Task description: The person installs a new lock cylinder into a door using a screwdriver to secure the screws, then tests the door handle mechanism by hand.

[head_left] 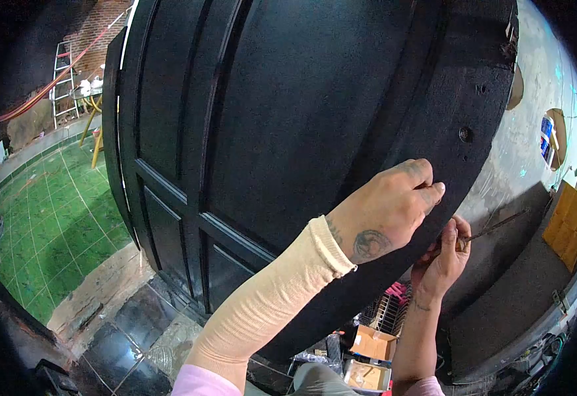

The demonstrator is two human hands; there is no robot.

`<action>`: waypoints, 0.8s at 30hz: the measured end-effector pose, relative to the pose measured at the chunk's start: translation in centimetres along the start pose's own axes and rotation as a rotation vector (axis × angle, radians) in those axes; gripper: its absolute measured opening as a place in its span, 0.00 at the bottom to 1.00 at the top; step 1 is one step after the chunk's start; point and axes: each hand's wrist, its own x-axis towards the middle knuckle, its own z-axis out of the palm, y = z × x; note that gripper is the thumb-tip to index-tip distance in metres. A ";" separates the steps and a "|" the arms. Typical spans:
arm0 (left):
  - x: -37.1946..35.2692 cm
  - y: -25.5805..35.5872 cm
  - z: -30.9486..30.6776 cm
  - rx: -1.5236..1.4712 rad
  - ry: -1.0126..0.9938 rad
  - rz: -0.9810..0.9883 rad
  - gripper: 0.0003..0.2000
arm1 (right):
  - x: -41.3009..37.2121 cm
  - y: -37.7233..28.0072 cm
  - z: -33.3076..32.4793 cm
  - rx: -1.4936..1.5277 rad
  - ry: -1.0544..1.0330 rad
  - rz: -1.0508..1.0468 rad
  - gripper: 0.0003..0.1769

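Observation:
A black panelled door [315,99] fills the middle of the view, with a round hole [465,134] near its right edge. My left hand [397,204], in a cream sleeve, is closed against the door face below that hole. Thumb and forefinger are pinched together, and whatever lies between them is hidden. Lower down, beside the door's edge, my right hand [441,264] grips what looks like a screwdriver [496,226]. Its thin shaft points right and slightly up, away from the door; most of its handle is covered by my fingers.
Below lie open cardboard boxes [373,344] and a dark wire rack [388,310]. A grey wall [532,145] with cut-out holes stands to the right, near a wooden panel [565,224]. Leftward are green floor tiles [57,218], a ladder [63,86] and a yellow-legged stool [97,145].

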 end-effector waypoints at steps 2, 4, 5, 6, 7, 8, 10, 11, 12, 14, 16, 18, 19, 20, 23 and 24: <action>0.1 0.2 -0.2 -0.006 -0.026 -0.023 0.17 | 0.0 0.0 0.0 -0.004 0.006 0.012 0.06; 0.1 0.2 -0.1 -0.002 -0.008 -0.020 0.17 | 0.0 -0.2 0.1 -0.003 0.007 0.027 0.06; 0.1 0.2 0.0 0.000 0.000 -0.018 0.17 | -0.1 -0.2 0.1 0.000 0.004 0.025 0.06; 0.1 0.2 0.0 -0.002 -0.010 -0.029 0.17 | -0.1 -0.2 0.1 0.003 0.000 0.024 0.06; 0.1 0.2 -0.1 -0.003 -0.020 -0.039 0.17 | 0.0 -0.1 0.1 0.007 -0.005 0.022 0.06; 0.2 0.2 -0.1 -0.003 -0.029 -0.049 0.17 | 0.0 -0.1 0.1 0.010 -0.004 0.016 0.06; 0.2 0.3 -0.2 -0.014 -0.032 -0.056 0.17 | 0.1 0.1 0.0 0.017 -0.002 0.004 0.06; 0.2 0.3 -0.2 -0.020 -0.033 -0.059 0.17 | 0.1 0.1 0.1 0.023 -0.001 0.007 0.06; 0.3 0.3 -0.3 -0.019 -0.033 -0.061 0.17 | 0.0 0.0 0.2 0.028 0.000 0.010 0.06; 0.4 0.4 -0.3 -0.017 -0.034 -0.067 0.18 | 0.0 -0.1 0.2 0.021 -0.004 0.009 0.07; 0.5 0.6 -0.5 0.020 -0.037 -0.046 0.18 | 0.1 0.0 0.0 0.001 -0.017 -0.002 0.07; 0.4 0.7 -0.5 0.047 -0.036 -0.033 0.18 | 0.0 -0.3 0.1 -0.004 0.002 0.010 0.07; 0.3 0.6 -0.4 0.054 -0.033 -0.030 0.18 | -0.1 -0.4 0.2 -0.006 0.011 0.016 0.07; 0.2 0.6 -0.3 0.062 -0.030 -0.027 0.18 | -0.1 -0.3 0.2 0.004 0.002 0.017 0.07; 0.0 0.5 -0.3 0.027 -0.043 -0.046 0.18 | 0.0 -0.2 0.1 0.022 -0.009 0.022 0.06; 0.0 0.5 -0.3 0.025 -0.035 -0.036 0.18 | 0.1 -0.2 0.0 0.020 -0.007 0.027 0.06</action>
